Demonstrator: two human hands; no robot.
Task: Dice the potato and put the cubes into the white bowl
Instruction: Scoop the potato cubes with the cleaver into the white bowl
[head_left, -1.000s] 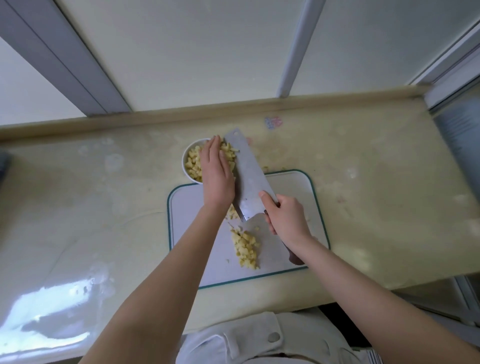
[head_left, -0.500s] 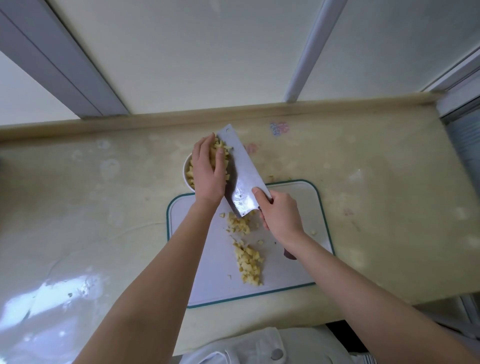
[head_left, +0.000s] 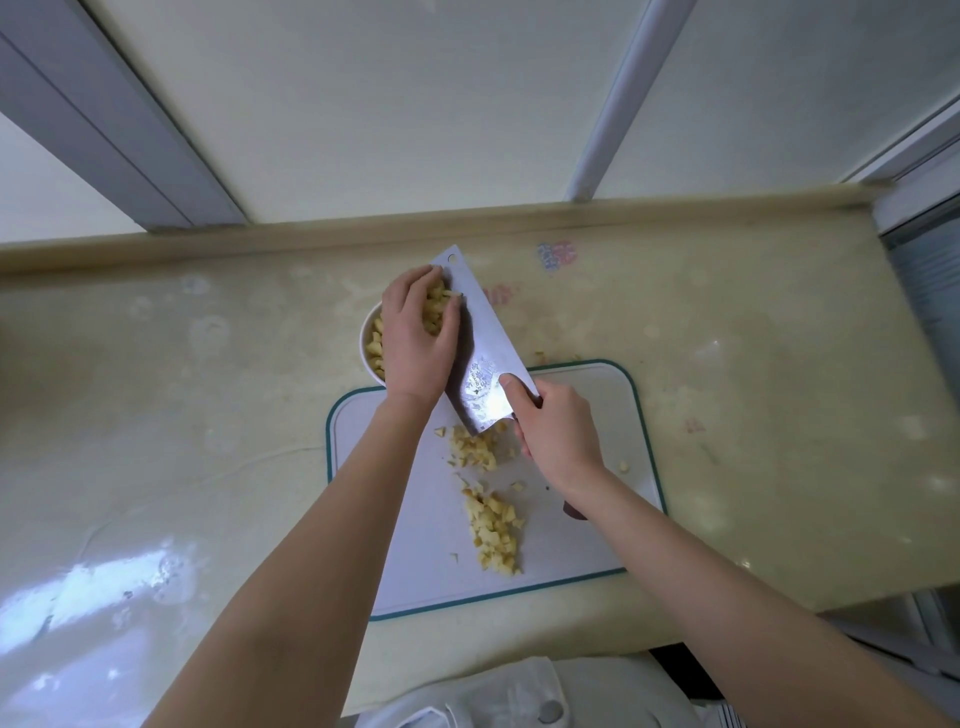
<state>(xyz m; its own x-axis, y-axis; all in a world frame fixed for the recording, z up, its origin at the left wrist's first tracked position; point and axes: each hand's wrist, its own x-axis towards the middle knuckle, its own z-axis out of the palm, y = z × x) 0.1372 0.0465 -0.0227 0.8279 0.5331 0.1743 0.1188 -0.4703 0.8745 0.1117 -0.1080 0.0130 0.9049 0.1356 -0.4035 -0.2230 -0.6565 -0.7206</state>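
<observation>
Yellow potato cubes (head_left: 494, 527) lie in two loose heaps on the middle of the cutting board (head_left: 431, 551), one near me and one just beyond it, at the near corner of the cleaver (head_left: 477, 327). More cubes fill the white bowl (head_left: 365, 364), which stands on the surface (head_left: 208, 415) at the board's far left corner; I cannot tell whether the two touch. A last heap sits over the bowl, caught between my left hand (head_left: 415, 338) and the flat of the blade. That hand's fingers (head_left: 449, 332) are curled around those cubes, with the tips against the steel. The cleaver slants from the board out over the bowl, its tip pointing far, and the hole in its corner shows. My right hand (head_left: 556, 434) is clamped on the handle, thumb laid on the shiny blade, and the handle's dark end pokes out beside my wrist. One stray cube lies alone near the board's right edge. The board is white with a teal rim. A small pink and blue sticker (head_left: 556, 254) marks the beige surface to the far right of the blade. Pale panels with grey frames rise behind it.
</observation>
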